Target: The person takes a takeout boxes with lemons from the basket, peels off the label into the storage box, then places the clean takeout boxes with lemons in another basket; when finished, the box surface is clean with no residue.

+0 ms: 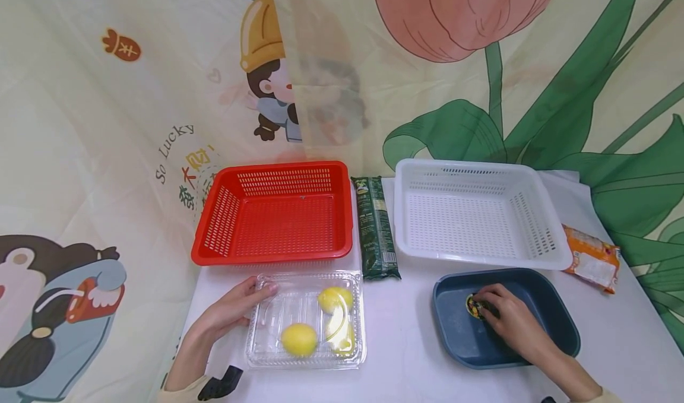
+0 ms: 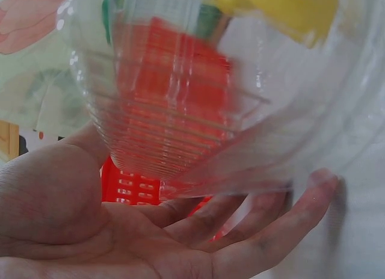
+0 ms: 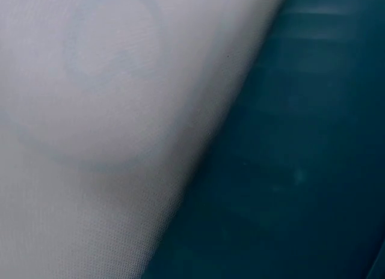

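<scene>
lemons [image 1: 299, 340] in box [image 1: 269, 332] | tray [image 1: 453, 332] right of box | packet [image 1: 376, 231] between baskets [image 1: 288, 225]

A pale cream left sleeve [image 1: 183, 393] ends at the forearm, with a black, strap-like piece [image 1: 220, 384] of blunt, angular outline beside it; the right sleeve [image 1: 601, 396], mostly out of view, is cream too.

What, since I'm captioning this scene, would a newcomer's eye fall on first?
Probably the bright red basket, behind a clear box of yellow fruit that the left hand holds. Further right, the right hand pinches a small colourful thing inside a blue tray, in front of a white basket.
</scene>
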`<move>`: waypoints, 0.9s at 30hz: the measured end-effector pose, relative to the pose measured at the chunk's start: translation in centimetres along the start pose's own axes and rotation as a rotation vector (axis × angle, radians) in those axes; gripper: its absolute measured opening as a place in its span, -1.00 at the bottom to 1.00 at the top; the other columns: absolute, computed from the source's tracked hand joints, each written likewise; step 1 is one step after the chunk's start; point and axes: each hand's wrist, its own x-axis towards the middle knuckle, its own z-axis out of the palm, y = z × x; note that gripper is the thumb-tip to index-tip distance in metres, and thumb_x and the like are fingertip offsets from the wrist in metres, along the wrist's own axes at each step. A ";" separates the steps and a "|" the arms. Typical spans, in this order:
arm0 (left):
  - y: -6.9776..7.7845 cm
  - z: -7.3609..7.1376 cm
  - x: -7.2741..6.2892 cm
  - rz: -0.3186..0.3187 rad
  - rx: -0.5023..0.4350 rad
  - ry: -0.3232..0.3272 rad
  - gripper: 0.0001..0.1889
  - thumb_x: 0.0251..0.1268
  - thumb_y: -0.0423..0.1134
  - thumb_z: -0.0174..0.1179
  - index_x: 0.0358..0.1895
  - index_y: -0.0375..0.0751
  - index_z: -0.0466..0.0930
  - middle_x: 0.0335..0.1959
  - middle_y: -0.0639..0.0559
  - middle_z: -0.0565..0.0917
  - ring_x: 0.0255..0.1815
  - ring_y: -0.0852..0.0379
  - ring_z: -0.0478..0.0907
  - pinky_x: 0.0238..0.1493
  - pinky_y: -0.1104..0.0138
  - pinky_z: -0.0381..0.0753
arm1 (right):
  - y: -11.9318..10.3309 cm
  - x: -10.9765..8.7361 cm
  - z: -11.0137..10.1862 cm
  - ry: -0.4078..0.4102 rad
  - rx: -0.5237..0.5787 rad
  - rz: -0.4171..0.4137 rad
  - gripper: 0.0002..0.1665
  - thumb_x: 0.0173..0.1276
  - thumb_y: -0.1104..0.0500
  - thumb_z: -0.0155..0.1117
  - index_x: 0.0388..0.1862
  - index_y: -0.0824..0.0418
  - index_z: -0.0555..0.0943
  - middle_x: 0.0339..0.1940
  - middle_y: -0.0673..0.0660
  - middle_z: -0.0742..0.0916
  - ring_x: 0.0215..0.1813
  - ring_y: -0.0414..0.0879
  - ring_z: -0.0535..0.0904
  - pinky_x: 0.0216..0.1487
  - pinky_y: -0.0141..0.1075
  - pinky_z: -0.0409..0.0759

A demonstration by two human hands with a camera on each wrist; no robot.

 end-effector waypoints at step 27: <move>0.0 0.1 -0.1 -0.015 0.019 0.023 -0.16 0.45 0.11 0.18 0.59 -0.18 0.01 0.43 -0.25 0.35 0.31 -0.21 0.42 0.05 -0.13 0.67 | -3.9 1.1 -5.1 0.170 0.070 -0.108 -0.73 0.29 0.29 0.44 -0.03 0.11 0.72 -0.07 0.05 0.75 -0.16 -0.11 0.68 -0.26 -0.29 0.72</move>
